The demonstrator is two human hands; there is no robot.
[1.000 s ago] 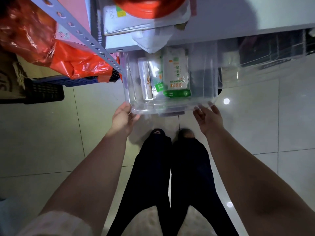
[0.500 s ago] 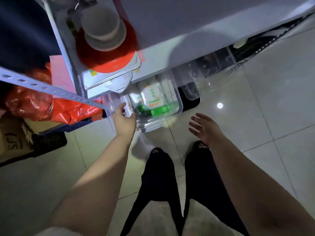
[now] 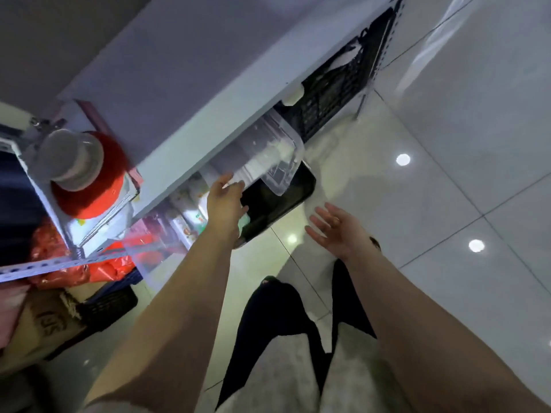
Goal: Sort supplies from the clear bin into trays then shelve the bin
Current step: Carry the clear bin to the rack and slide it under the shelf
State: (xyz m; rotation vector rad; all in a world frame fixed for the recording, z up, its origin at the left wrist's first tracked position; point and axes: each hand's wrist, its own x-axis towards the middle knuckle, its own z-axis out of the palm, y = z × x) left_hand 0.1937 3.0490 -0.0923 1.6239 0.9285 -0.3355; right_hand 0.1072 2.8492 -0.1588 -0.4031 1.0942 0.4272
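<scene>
The clear bin (image 3: 162, 234) sits on the floor, pushed under the white shelf board (image 3: 208, 99), with green and white supply packets (image 3: 190, 211) showing through its wall. My left hand (image 3: 225, 201) reaches to the bin's right front corner, fingers stretched and resting against the plastic; the view is blurred there. My right hand (image 3: 335, 231) hovers open above the tiled floor, palm up, holding nothing, a hand's width right of the black tray (image 3: 283, 198).
A second clear bin (image 3: 268, 147) lies tilted under the shelf over the black tray. A black crate (image 3: 337, 93) stands further right. Left are a red disc with a grey cap (image 3: 86, 180), red bags (image 3: 53, 257), a perforated metal rail (image 3: 44, 266) and a cardboard box (image 3: 38, 323).
The bin has gone further under the shelf. My right hand let go of it and drew back, open. My left hand slid from the bin's left rim to its right corner. The view swung left.
</scene>
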